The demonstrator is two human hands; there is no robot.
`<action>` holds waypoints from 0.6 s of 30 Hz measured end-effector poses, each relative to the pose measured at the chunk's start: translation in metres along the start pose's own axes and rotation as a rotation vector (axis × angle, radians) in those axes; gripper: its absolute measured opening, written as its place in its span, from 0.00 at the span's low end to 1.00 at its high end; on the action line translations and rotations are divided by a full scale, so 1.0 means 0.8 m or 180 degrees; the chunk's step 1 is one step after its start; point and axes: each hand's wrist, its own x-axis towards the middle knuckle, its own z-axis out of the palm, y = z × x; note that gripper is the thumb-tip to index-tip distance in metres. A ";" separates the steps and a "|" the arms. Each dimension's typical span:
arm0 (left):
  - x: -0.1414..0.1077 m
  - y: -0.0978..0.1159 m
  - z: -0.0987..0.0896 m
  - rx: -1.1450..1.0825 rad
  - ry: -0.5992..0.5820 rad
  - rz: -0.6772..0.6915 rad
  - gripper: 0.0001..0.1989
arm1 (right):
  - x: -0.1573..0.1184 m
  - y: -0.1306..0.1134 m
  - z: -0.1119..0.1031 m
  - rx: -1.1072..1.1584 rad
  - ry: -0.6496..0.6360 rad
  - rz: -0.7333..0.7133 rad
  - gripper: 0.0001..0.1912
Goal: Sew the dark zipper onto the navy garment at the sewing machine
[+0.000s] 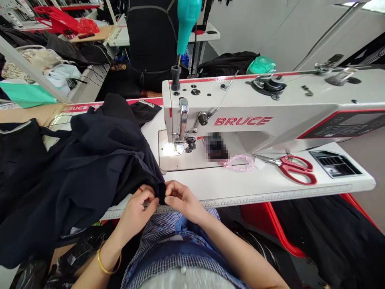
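Dark navy fabric [99, 160] lies bunched over the left of the sewing table and hangs past its front edge. My left hand [141, 206] is closed on the fabric's right end, thumb and fingers pinched together. From the other side my right hand [182, 198] pinches the same dark edge. Both hands are close together at the table's front edge, in front of and below the needle area of the white sewing machine [249, 96]. The lit needle plate [171, 149] has no fabric on it.
Red-handled scissors [297, 168] and a pink beaded loop [240, 162] lie right of the needle area. A teal-handled screwdriver [187, 24] stands upright on the machine. Below right is a red bin [282, 233] with dark cloth; a black chair [153, 40] stands behind.
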 end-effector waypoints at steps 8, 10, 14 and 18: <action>-0.006 0.007 0.007 -0.0446 0.0361 -0.0332 0.11 | 0.021 -0.016 0.010 -0.1592 -0.0067 -0.0183 0.05; -0.008 0.006 0.006 -0.0382 0.0481 -0.0390 0.13 | 0.023 -0.011 0.011 -0.1477 -0.0190 -0.0249 0.05; -0.009 0.001 0.005 -0.0250 0.0547 -0.0474 0.14 | 0.019 -0.003 0.013 -0.1540 -0.0208 -0.0629 0.09; -0.004 -0.006 0.014 -0.0402 0.0545 -0.0496 0.11 | 0.014 -0.005 0.015 -0.1910 0.0032 -0.1151 0.08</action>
